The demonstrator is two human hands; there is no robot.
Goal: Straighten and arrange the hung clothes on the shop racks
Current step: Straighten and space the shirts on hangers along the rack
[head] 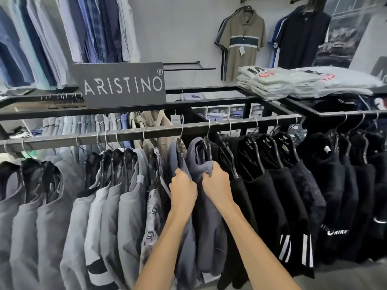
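Observation:
A dark metal rack rail (163,130) runs across the view with clothes on black hangers. Grey shirts (52,216) hang at the left, slate-blue shirts (209,222) in the middle, black garments (272,195) at the right. My left hand (183,190) grips the shoulder of one slate-blue shirt just below its hanger. My right hand (216,182) grips the bunched collar fabric of the neighbouring slate-blue shirt (199,155). The two hands are close together, a small gap between them.
A grey brand sign (123,84) stands on the rack top. Folded bagged shirts (293,82) are stacked at the right. A second rack (335,114) of black clothes adjoins at the right. Polo shirts (243,42) hang on the back wall, dress shirts (62,38) at upper left.

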